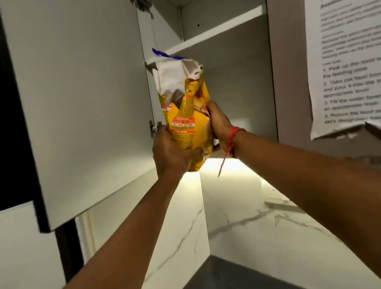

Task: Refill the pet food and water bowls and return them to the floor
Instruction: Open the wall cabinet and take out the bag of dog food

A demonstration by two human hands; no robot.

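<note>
A yellow pet food bag [186, 117] with a crumpled white and blue top is held upright at the mouth of an open wall cabinet [232, 83]. My left hand [170, 151] grips the bag's lower left side. On the bag's right side my right hand [218, 125] grips it too, a red thread tied around that wrist. Both arms reach up from below. No bowls are in view.
The cabinet door [80, 94] stands open to the left of the bag. A white shelf [212, 33] crosses the cabinet above. A printed task sheet [357, 57] hangs on the wall at right. Below are a lit marble backsplash [256, 208] and a dark countertop [230, 286].
</note>
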